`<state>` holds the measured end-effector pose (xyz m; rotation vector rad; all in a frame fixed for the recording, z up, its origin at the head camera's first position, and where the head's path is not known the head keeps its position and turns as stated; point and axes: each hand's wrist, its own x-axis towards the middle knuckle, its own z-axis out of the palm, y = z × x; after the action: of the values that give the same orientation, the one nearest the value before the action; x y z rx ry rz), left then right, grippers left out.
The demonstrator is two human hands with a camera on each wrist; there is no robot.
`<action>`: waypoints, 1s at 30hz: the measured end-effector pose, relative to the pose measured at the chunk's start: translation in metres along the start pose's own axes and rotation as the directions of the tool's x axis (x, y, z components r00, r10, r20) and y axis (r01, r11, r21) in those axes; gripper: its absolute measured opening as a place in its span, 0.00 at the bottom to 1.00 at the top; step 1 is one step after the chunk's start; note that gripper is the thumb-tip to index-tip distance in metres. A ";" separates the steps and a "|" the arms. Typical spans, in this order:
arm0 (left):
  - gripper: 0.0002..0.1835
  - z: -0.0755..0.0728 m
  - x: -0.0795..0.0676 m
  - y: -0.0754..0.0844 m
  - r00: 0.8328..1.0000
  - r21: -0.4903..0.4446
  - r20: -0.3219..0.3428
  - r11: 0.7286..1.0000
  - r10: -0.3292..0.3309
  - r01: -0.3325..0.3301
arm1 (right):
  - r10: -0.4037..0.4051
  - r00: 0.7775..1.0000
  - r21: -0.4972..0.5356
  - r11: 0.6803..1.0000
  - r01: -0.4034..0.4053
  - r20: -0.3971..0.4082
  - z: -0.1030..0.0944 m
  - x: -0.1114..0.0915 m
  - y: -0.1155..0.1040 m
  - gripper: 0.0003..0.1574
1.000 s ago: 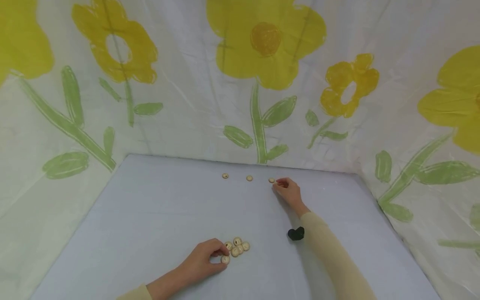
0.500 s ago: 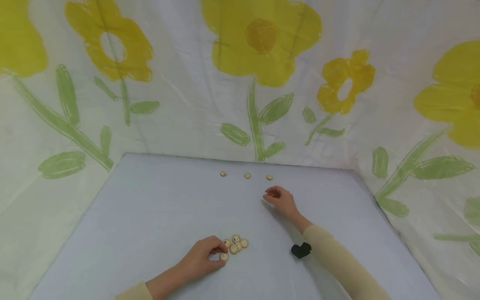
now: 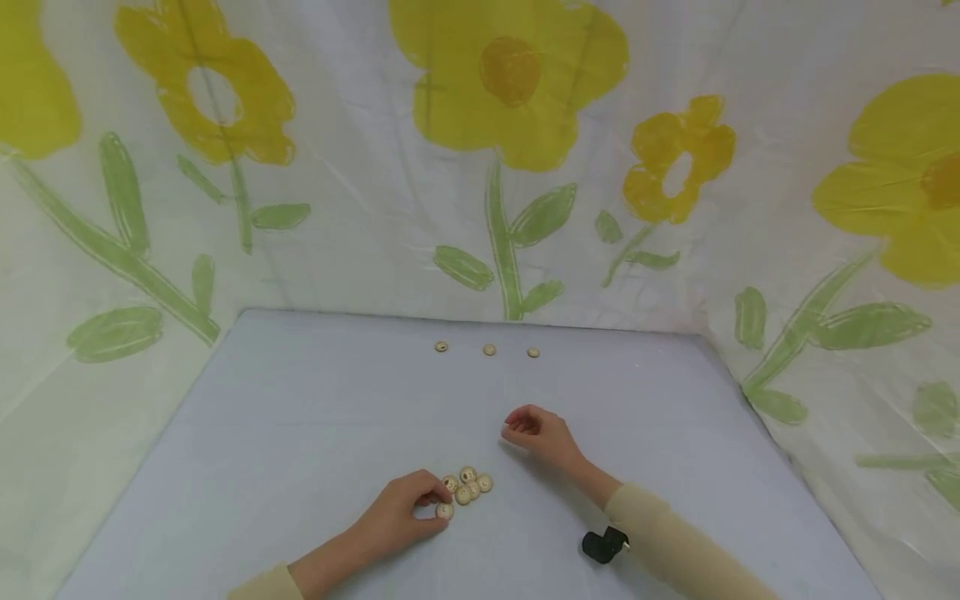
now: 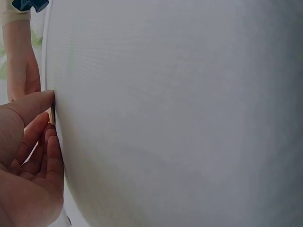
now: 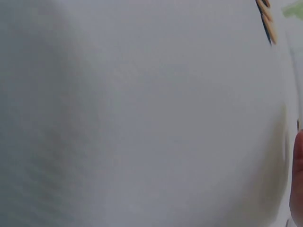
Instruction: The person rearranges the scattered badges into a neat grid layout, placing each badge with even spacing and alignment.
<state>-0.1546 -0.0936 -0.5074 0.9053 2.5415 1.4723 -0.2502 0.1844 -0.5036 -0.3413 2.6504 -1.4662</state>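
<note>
My left hand (image 3: 397,517) pinches a small round wooden disc (image 3: 445,512) with dark marks on its face, between thumb and fingers. In the left wrist view, that disc (image 4: 52,115) shows edge-on, down at the table surface. Right beside it lies a cluster of several similar discs (image 3: 472,492), some overlapping. My right hand (image 3: 543,437) is over the middle of the table, fingers loosely curved with nothing between them. Toward the back edge, three more discs stand apart in a row: left disc (image 3: 441,347), middle disc (image 3: 489,350) and right disc (image 3: 533,352).
The pale table (image 3: 315,400) is backed by a white cloth (image 3: 360,167) printed with yellow flowers, which also rises along both sides. A dark wrist camera (image 3: 603,546) sits by my right sleeve (image 3: 675,533).
My right hand has let go of the right disc in the back row and come back toward me and leftward. The left hand keeps its pinch on its disc; the view has shifted slightly.
</note>
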 end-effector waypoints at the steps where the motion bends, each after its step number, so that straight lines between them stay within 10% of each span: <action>1: 0.12 0.000 0.000 0.000 1.000 0.002 -0.002 1.000 0.003 -0.003 | -0.008 1.000 -0.005 1.000 0.008 0.008 0.001 -0.002 -0.001 0.11; 30: 0.11 0.001 -0.001 -0.001 1.000 -0.015 -0.004 1.000 0.008 -0.008 | -0.285 0.944 -0.065 0.952 0.299 0.167 0.026 -0.042 -0.005 0.15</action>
<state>-0.1543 -0.0940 -0.5089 0.9119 2.5296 1.4946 -0.2037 0.1707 -0.5138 -0.8552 2.6282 -1.3273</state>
